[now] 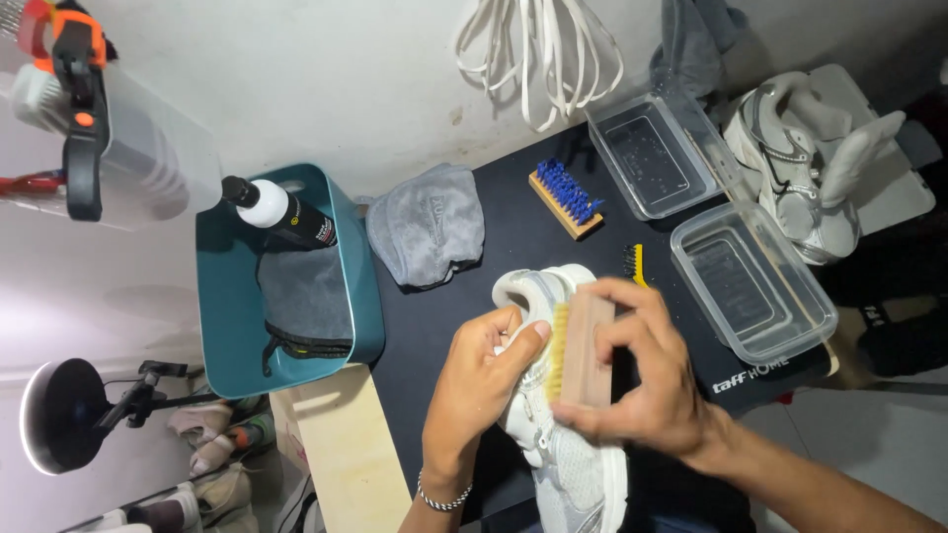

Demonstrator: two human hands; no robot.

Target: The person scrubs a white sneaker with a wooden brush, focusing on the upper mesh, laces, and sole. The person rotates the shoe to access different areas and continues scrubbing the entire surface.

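resting on the black mat [494, 257] near its front edge, a white sneaker [563, 434] lies lengthwise. left hand [479, 380] closes around the sneaker's side, thumb on the upper. right hand [642, 380] is clenched on a wooden brush [578, 350], pale bristles pressed against the sneaker. behind the sneaker lie a grey cloth [430, 227], a blue-bristled brush [565, 197] and two clear plastic trays [750, 281]. left of the mat stands a teal bin [365, 296] with a black bottle [281, 212].
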